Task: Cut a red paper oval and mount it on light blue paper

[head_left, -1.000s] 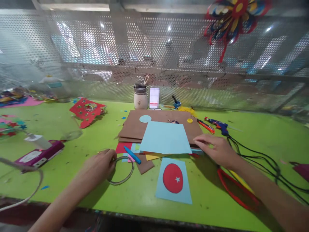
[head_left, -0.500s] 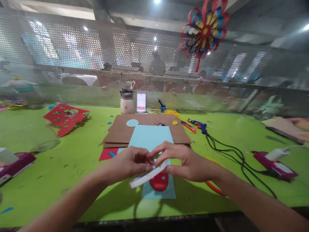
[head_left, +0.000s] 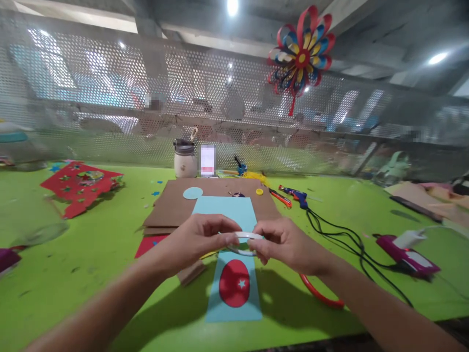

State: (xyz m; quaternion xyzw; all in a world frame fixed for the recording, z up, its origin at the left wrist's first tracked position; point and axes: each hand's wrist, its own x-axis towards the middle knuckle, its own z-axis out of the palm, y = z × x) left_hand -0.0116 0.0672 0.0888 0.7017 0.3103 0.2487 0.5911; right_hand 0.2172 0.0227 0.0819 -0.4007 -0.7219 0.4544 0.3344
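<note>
At the near edge of the green table (head_left: 73, 259), a light-blue card (head_left: 215, 313) lies flat, bearing a red oval (head_left: 230, 288) with a pale star (head_left: 242, 283); a red curved handle (head_left: 317, 293) lies to its right, partly under the right forearm.

Above the card's far end, the left hand (head_left: 205, 239) and the right hand (head_left: 287, 244) pinch a white ring (head_left: 244, 235) between thumbs and fingers, one hand on each side; the ring is tilted, its edge turned to the viewer.

Beyond the hands, a light-blue sheet (head_left: 223, 208) rests on brown cardboard (head_left: 164, 208); a light-blue disc (head_left: 192, 193) and a yellow disc (head_left: 259, 192) lie on the cardboard; a glue gun (head_left: 295, 194) lies to the right.

Farther back, a lidded jar (head_left: 185, 165) stands beside an upright lit screen (head_left: 207, 159); a perforated panel (head_left: 227, 129) rises behind; a looped flower ornament (head_left: 302, 57) hangs above.
</note>
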